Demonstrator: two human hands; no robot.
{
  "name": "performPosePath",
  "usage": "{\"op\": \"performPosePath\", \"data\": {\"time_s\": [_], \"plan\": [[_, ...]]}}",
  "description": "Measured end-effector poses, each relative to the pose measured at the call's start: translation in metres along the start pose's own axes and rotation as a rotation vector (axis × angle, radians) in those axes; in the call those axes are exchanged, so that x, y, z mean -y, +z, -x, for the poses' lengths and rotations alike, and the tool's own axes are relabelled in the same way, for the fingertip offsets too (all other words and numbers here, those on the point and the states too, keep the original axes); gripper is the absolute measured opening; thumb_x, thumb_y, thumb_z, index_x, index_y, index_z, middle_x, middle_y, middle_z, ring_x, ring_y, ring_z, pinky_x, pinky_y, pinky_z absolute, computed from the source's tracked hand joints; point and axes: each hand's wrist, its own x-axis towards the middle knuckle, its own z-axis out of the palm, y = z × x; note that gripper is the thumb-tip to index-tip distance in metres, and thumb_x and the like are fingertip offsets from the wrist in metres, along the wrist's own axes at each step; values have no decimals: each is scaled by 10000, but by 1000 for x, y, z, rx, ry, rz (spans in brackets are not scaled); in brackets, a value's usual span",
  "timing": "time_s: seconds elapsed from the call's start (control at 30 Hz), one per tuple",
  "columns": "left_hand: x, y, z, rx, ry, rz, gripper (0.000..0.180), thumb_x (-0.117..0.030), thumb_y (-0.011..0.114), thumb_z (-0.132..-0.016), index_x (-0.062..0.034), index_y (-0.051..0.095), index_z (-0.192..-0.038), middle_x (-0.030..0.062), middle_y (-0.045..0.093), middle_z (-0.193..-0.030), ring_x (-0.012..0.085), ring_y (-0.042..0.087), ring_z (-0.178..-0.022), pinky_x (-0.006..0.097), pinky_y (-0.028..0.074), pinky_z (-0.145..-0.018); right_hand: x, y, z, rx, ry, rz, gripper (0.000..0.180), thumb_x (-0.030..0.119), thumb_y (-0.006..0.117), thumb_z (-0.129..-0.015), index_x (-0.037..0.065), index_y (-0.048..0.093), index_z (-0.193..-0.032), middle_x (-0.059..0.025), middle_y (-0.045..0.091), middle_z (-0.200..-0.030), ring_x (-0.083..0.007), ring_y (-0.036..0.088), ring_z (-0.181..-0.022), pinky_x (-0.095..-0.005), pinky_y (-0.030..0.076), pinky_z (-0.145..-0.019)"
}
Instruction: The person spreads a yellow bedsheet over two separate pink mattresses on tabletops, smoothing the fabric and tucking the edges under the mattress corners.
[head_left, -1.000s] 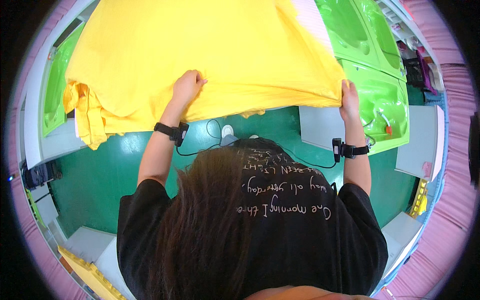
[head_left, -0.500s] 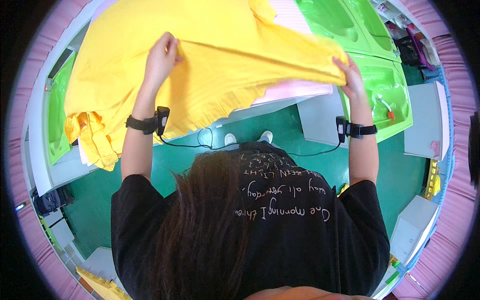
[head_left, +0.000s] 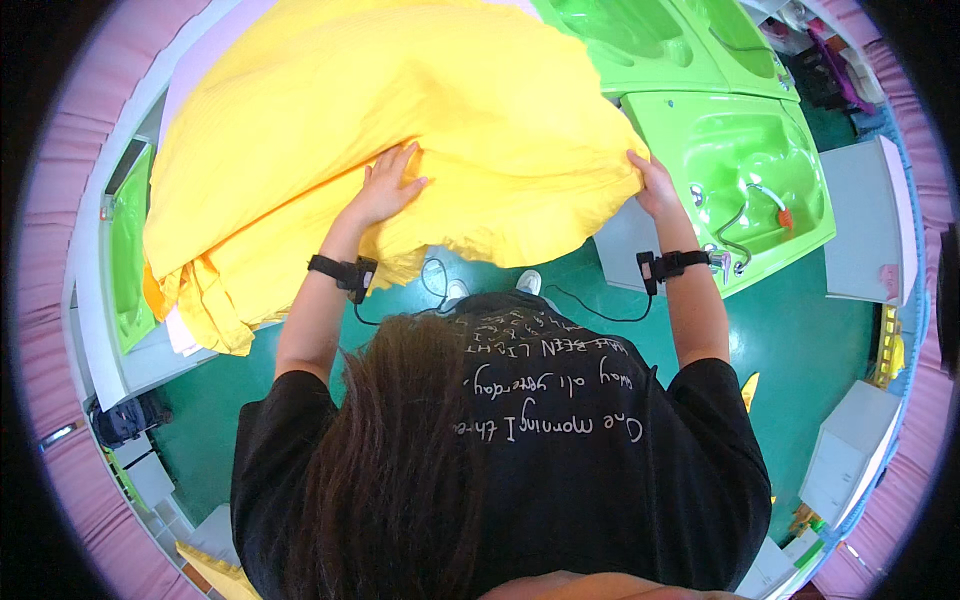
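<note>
A large yellow sheet (head_left: 480, 110) with a gathered, ruffled edge lies over the pale pink surface, in folds. My left hand (head_left: 390, 187) rests on it near the close edge, fingers spread out and the thumb apart. At the sheet's right corner, my right hand (head_left: 655, 188) pinches the edge between thumb and fingers. Between my hands the ruffled edge hangs down over the near side. A bunched, strap-like part of the sheet dangles at the left end. Each wrist wears a black band with a small device and a cable.
Bright green basins (head_left: 745, 175) stand to the right, one with a hose and tap. Another green basin (head_left: 130, 235) is at the far left. White cabinets (head_left: 865, 220) line the right side, above a green floor (head_left: 560, 265). A black bag (head_left: 125, 420) sits at lower left.
The raised, stretched right side of the sheet has come down and spread out. My right hand moved left and slightly lower; my left hand moved right and down, its fingers opening onto the sheet.
</note>
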Motion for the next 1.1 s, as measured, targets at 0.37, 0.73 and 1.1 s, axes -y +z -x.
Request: {"op": "performPosePath", "data": {"time_s": [0.37,0.73,1.1], "plan": [[-21,32,-6,-47,-184,-403,688,-445,527,-816,-198,254,-1397,229,209,-1408,418,150,-1311,562,66,-1044,-46,-46,10,13,-48,-81,392,30,547,-851,4,424,-1222,-96,544,-1157,-205,551,-1030,-334,453,-884],[-14,44,0,-93,-254,-371,669,-461,494,-826,-236,243,-1404,228,222,-1402,390,141,-1323,534,-1,-1055,-64,-68,7,-64,-87,175,350,41,487,-887,18,406,-1227,-83,557,-1113,-160,535,-1025,-295,439,-882],[-18,47,0,-147,-222,-402,660,-501,478,-829,-233,272,-1395,194,212,-1420,337,122,-1338,511,-16,-1059,-70,-61,-46,-339,-440,295,202,50,439,-906,-16,505,-1086,-97,585,-1002,-166,551,-920,-296,440,-824]]}}
